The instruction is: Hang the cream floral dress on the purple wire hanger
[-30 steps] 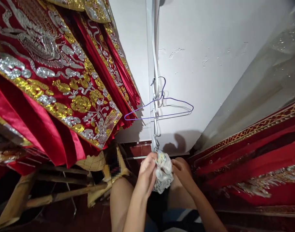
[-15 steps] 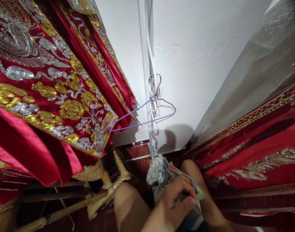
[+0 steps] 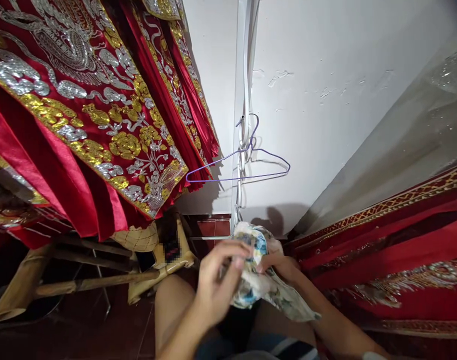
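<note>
A soft white floral cloth [image 3: 258, 285] with blue and yellow patches hangs bunched above my lap, its lower right corner drooping. My left hand [image 3: 223, 280] is at its left side, thumb and fingers pinched together at the fabric, slightly blurred. On the opposite side, my right hand [image 3: 279, 265] grips the cloth, the thumb lying on top and the other fingers hidden behind the folds. Beyond both hands, a bare purple wire hanger [image 3: 268, 176] hangs by its hook from a white strap [image 3: 246, 65] along the wall.
Red satin drapery with gold and silver sequins [image 3: 125, 145] hangs at the left. More red embroidered cloth [image 3: 408, 240] lines the right side. A bamboo chair [image 3: 97, 285] stands at lower left on the dark red tiled floor. The white wall [image 3: 307, 100] rises in front.
My left hand has moved left, from above the cloth to its left side. My right hand now shows more clearly on the cloth. The camera view has shifted.
</note>
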`<state>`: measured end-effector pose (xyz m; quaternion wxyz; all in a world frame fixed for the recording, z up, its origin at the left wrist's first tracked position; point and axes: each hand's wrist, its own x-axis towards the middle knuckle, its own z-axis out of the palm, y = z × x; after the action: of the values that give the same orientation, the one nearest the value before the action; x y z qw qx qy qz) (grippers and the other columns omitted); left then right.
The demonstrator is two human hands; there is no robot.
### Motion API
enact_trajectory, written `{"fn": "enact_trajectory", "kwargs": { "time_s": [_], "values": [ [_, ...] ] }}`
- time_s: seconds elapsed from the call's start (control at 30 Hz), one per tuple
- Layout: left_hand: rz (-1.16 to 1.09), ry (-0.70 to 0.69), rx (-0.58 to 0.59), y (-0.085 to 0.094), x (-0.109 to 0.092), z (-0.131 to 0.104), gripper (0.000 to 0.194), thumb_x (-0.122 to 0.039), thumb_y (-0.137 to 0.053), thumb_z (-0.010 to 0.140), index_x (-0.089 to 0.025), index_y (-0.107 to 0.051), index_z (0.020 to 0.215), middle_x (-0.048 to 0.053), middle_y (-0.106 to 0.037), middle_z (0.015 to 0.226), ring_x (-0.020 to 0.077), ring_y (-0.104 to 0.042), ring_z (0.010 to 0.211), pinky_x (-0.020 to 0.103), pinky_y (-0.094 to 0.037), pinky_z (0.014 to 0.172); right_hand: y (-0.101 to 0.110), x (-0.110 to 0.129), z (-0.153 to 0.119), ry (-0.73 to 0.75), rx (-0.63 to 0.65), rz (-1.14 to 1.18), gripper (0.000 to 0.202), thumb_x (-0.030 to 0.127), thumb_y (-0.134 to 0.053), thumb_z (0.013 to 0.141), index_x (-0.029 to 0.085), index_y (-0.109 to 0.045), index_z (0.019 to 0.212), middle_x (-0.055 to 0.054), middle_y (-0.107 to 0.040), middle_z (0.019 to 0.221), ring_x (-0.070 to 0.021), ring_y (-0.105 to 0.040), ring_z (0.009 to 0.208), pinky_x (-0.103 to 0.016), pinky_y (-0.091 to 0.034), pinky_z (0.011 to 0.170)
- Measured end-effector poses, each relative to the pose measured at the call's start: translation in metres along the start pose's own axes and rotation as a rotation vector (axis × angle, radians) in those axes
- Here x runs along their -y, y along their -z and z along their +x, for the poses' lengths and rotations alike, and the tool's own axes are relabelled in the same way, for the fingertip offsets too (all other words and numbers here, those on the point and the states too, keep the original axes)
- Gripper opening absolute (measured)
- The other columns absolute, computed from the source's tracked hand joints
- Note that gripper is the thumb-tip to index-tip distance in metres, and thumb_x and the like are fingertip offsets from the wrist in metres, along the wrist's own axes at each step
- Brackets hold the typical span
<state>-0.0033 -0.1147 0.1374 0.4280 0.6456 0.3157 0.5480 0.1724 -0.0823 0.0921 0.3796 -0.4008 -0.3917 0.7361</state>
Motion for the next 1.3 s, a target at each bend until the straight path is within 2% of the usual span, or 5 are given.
{"fn": "enact_trajectory", "kwargs": {
  "time_s": [0.2,0.47,0.7,0.93,1.3],
  "values": [
    [0.162,0.037,0.579,0.036,0.020,0.067,0.075,-0.077,-0.029,0.091,-0.018,-0.072,0.110,0.013,-0.069,0.102,0.0281,-0.061,0.095,0.037,-0.043,0.094,0.004,0.031,0.002,-0.339,0.299,-0.076,0.037,0.007,-0.065,0.046,0.018,-0.068,0.082,0.002,-0.068,0.069,-0.0160,-0.061,0.065,-0.025,-0.049,0.063],
    [0.409,0.312,1.020,0.073,0.053,0.050,0.061,-0.069,-0.044,0.091,-0.020,-0.053,0.055,-0.001,-0.043,0.051,0.0126,-0.035,0.048,0.027,-0.030,0.051,0.029,0.076,0.016,-0.136,0.695,-0.691,0.019,0.012,-0.052,0.064,0.016,-0.070,0.065,0.002,-0.063,0.062,-0.0132,-0.050,0.057,-0.025,-0.042,0.057],
    [1.230,0.317,0.703,0.107,0.031,0.053,0.025,-0.041,-0.074,0.071,-0.019,-0.066,0.062,0.011,-0.068,0.066,0.0302,-0.067,0.071,0.042,-0.048,0.081,0.052,0.123,0.049,0.240,0.175,-1.197,0.025,0.015,-0.053,0.072,0.016,-0.077,0.078,-0.005,-0.073,0.077,-0.0194,-0.063,0.070,-0.027,-0.046,0.064],
    [1.378,0.175,0.440,0.132,0.009,0.108,0.035,-0.043,-0.054,0.089,-0.015,-0.073,0.090,0.019,-0.073,0.095,0.0331,-0.068,0.092,0.042,-0.049,0.086,0.084,0.119,0.101,0.639,-0.387,-1.129,0.062,0.024,-0.059,0.079,0.017,-0.056,0.140,-0.015,-0.059,0.140,-0.0308,-0.062,0.116,-0.039,-0.048,0.093],
    [1.327,0.092,0.289,0.132,0.014,0.145,0.027,-0.029,-0.053,0.086,-0.012,-0.073,0.092,0.015,-0.071,0.104,0.0291,-0.065,0.104,0.039,-0.048,0.100,0.090,0.113,0.080,0.538,-0.529,-1.168,0.021,0.031,-0.062,0.074,0.016,-0.074,0.082,-0.005,-0.070,0.073,-0.0193,-0.058,0.067,-0.028,-0.035,0.060]
  ]
}}
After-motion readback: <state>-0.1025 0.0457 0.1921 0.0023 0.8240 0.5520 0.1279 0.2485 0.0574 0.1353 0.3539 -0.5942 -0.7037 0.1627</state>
